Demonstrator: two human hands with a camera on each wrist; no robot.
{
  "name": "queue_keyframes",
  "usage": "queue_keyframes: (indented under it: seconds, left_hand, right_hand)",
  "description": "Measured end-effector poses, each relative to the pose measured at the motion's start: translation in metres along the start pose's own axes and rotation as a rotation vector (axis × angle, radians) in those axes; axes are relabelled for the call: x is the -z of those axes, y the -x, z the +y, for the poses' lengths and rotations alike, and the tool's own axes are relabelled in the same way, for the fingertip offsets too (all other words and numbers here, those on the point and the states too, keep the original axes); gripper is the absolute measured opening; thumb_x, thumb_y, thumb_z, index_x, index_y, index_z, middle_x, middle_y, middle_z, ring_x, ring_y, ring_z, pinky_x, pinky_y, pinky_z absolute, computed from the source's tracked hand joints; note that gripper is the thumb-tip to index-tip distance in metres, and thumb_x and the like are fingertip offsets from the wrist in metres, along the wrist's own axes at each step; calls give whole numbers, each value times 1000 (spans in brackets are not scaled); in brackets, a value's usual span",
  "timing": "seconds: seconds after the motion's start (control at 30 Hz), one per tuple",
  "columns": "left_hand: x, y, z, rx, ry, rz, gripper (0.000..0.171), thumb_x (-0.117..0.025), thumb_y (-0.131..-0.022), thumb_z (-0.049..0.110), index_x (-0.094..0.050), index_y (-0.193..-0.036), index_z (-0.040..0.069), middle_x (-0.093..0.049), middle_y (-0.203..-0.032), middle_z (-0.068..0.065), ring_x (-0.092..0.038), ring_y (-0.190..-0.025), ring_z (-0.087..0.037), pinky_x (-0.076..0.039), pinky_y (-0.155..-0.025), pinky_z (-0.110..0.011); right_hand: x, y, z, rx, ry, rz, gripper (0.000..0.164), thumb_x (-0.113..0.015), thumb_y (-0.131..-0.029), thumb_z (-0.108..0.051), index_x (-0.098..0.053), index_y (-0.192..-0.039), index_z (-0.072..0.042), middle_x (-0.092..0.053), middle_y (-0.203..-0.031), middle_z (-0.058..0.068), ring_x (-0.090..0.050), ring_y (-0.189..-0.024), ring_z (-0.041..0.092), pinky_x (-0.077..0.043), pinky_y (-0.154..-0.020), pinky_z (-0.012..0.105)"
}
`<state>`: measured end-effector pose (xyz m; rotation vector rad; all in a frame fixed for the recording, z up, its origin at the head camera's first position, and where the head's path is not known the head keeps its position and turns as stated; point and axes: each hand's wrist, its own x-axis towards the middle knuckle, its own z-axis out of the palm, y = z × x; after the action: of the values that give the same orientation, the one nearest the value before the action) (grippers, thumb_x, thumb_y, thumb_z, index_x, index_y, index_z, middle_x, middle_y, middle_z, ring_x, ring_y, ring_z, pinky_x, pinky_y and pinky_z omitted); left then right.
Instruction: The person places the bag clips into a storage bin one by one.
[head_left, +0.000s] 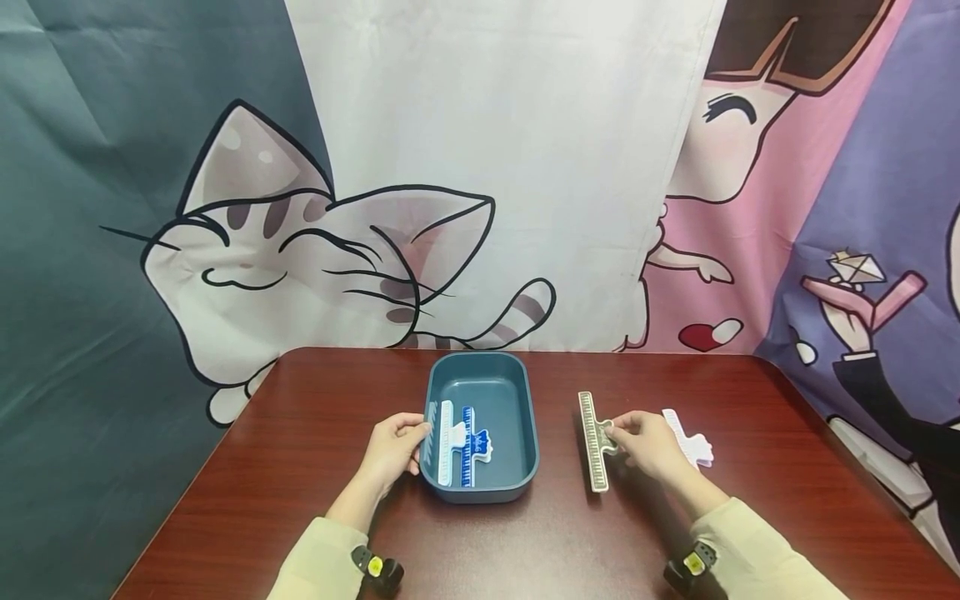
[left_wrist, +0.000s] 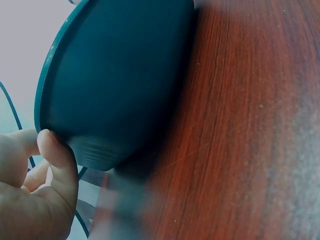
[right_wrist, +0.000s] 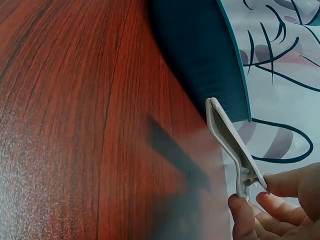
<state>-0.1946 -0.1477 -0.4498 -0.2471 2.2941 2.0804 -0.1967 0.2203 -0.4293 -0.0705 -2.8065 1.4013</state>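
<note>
A blue-grey plastic tray stands on the table, and inside it on the left lie a white clip and a blue clip, side by side. My left hand pinches the tray's left rim between thumb and fingers; the left wrist view shows the tray's outer wall beside the thumb. To the tray's right, my right hand grips a beige clip by its handle. That clip is held above the table, its shadow below it in the right wrist view.
Right of my right hand, a white-pink clip lies on the table, partly covered by the hand. The reddish-brown wooden table ends at a curtain printed with a cartoon cat and figures.
</note>
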Motion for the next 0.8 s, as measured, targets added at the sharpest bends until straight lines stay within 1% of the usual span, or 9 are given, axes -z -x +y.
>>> queue_keyframes:
  seconds: [0.3, 0.43, 0.53, 0.7, 0.73, 0.8]
  left_hand:
    - [-1, 0, 0, -10, -5, -7, 27, -62, -89, 8, -60, -111, -6, -60, -64, -6, -48, -43, -11, -41, -37, -19]
    - [-4, 0, -1, -15, -9, -17, 26, -62, -89, 8, -60, -111, -6, -61, -66, -7, -47, -43, -11, -42, -36, -19]
    - [-6, 0, -1, -8, -2, -19, 26, -62, -88, 8, -61, -110, -5, -61, -66, -8, -47, -43, -12, -42, -37, -19]
    - [-8, -2, -1, -16, 10, -29, 27, -63, -88, 9, -60, -111, -6, -60, -63, -4, -47, -43, -11, -41, -36, -19]
    - [-8, 1, 3, -17, 14, -34, 28, -62, -88, 8, -60, -112, -7, -59, -63, -4, -47, -43, -10, -41, -36, -19]
    - [-10, 1, 3, -16, 21, -39, 28, -62, -88, 8, -59, -112, -7, -58, -62, -3, -47, -43, -10, -41, -36, -19]
  right_hand:
    - [-1, -1, -2, 7, -23, -2, 22, -63, -88, -12, -63, -99, 8, -65, -75, 8, -62, -66, 19, -56, -52, 30]
    - [-1, -1, -3, 2, -37, -5, 22, -63, -87, -12, -63, -99, 8, -65, -74, 8, -62, -66, 20, -56, -53, 32]
    - [-1, -1, -4, 3, -41, -7, 23, -63, -87, -12, -63, -98, 8, -65, -74, 8, -61, -65, 19, -56, -52, 31]
    - [0, -2, -4, 0, -45, -3, 23, -63, -88, -12, -63, -99, 8, -64, -74, 8, -61, -65, 19, -54, -51, 28]
    - [0, -2, -4, -5, -47, -1, 23, -63, -88, -12, -63, -99, 8, -64, -73, 7, -61, -65, 19, -54, -51, 28]
    - [1, -3, -5, -7, -45, -2, 23, -63, -88, -12, -64, -99, 7, -64, -73, 7, -60, -64, 17, -54, -51, 28]
